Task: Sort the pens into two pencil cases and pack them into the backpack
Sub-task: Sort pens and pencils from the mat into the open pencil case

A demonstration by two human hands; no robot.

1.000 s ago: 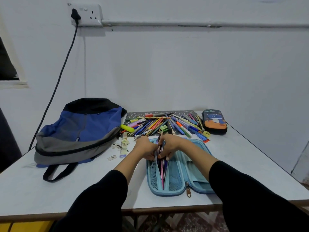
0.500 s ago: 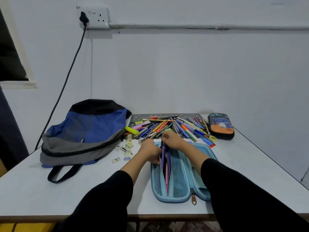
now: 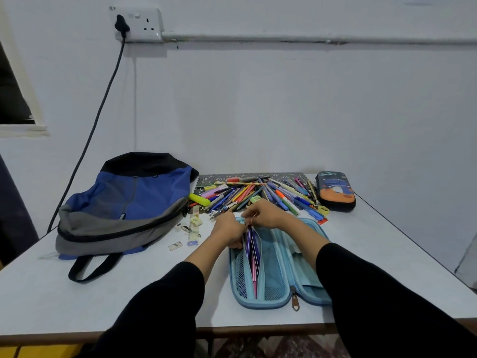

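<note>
Head view: right hand (image 3: 268,215), pinch grip on pens (image 3: 251,254); left hand (image 3: 228,229), curled grip on pencil case (image 3: 260,304) pocket edge.

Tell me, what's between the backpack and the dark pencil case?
In the head view, a messy pile of pens on a patterned mat lies between the backpack and the dark pencil case.

A pale wall (image 3: 284,112) backs the white table (image 3: 77,301). A double socket (image 3: 144,24) holds a black plug, its cable (image 3: 98,120) trailing down; a conduit (image 3: 309,38) runs right. A dark window (image 3: 10,99) sits left.
</note>
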